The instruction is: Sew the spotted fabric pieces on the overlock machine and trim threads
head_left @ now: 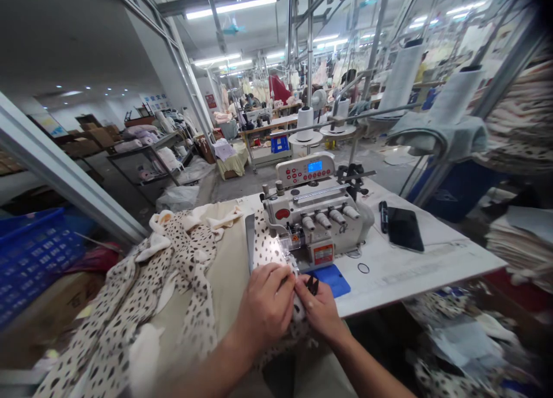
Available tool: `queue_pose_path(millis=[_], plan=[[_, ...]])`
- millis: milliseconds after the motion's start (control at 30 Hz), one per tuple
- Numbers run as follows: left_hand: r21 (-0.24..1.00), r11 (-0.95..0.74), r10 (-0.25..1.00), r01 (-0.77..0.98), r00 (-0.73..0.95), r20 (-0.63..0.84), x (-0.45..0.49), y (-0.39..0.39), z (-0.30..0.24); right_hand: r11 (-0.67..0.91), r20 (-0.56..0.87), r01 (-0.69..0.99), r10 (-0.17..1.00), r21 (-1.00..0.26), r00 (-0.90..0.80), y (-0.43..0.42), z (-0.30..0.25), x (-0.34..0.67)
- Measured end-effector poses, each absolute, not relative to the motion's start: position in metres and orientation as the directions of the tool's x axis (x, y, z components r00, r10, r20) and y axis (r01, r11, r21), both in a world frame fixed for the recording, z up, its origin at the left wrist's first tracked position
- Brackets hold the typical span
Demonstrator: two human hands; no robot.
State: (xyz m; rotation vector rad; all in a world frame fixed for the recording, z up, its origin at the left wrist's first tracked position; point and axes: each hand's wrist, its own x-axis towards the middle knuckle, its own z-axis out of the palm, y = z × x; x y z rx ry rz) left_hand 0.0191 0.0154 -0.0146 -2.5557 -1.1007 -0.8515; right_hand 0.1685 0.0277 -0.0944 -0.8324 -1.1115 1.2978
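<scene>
A white overlock sewing machine (317, 213) with a lit blue display stands on the table in front of me. Cream fabric with dark spots (264, 242) lies under its lamp and runs down toward my lap. Right at the machine's front edge, my left hand (266, 300) pinches this fabric, fingers closed. Close beside it, my right hand (322, 311) is closed on the fabric edge too, thumb and fingers together. Black thread snips (313, 284) stick out of the right hand, points upward. The hands partly hide the fabric edge between them.
More spotted pieces (190, 260) are heaped on the left. A black phone (405, 228) lies on the white tabletop (436, 260) at right, and a blue pad (337, 280) by the machine. Thread cones (305, 121) stand behind; a blue crate (38, 254) is far left.
</scene>
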Motion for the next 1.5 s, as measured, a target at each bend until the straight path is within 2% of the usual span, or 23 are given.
queue_pose_path(millis=[500, 767, 1067, 1133, 1200, 1267, 1333, 1400, 1500], plan=[[-0.01, -0.69, 0.572, 0.724, 0.554, 0.605, 0.016, 0.015, -0.01, 0.167, 0.18, -0.216, 0.983, -0.962, -0.043, 0.028, -0.092, 0.167], [-0.006, -0.696, 0.576, 0.718, 0.563, 0.593, 0.015, 0.017, -0.008, 0.167, 0.176, -0.223, 0.984, -0.961, -0.025, 0.028, -0.097, 0.166], [0.036, -0.657, 0.623, 0.753, 0.515, 0.588, -0.002, 0.009, -0.009, 0.127, 0.15, -0.202, 0.983, -0.971, -0.105, 0.026, -0.093, 0.169], [0.071, -0.546, 0.683, 0.835, 0.395, 0.614, -0.027, 0.005, -0.016, 0.089, 0.113, -0.198, 0.987, -0.976, -0.116, 0.025, -0.093, 0.17], [0.099, -0.311, 0.763, 0.945, 0.186, 0.619, -0.062, 0.003, -0.027, 0.062, 0.088, -0.206, 0.989, -0.977, -0.12, 0.024, -0.093, 0.171], [0.101, 0.018, 0.873, 0.995, -0.065, 0.484, -0.097, 0.004, -0.036, 0.056, 0.087, -0.219, 0.987, -0.974, -0.138, 0.024, -0.094, 0.172], [0.109, 0.228, 0.929, 0.968, -0.249, 0.272, -0.125, 0.007, -0.042, 0.053, 0.092, -0.228, 0.982, -0.972, -0.163, 0.023, -0.095, 0.173], [0.143, 0.296, 0.94, 0.944, -0.315, 0.134, -0.138, 0.011, -0.04, 0.058, 0.1, -0.223, 0.978, -0.973, -0.182, 0.023, -0.096, 0.174], [0.211, 0.272, 0.953, 0.939, -0.293, 0.075, -0.127, 0.002, -0.031, 0.055, 0.095, -0.211, 0.978, -0.976, -0.187, 0.023, -0.098, 0.175]])
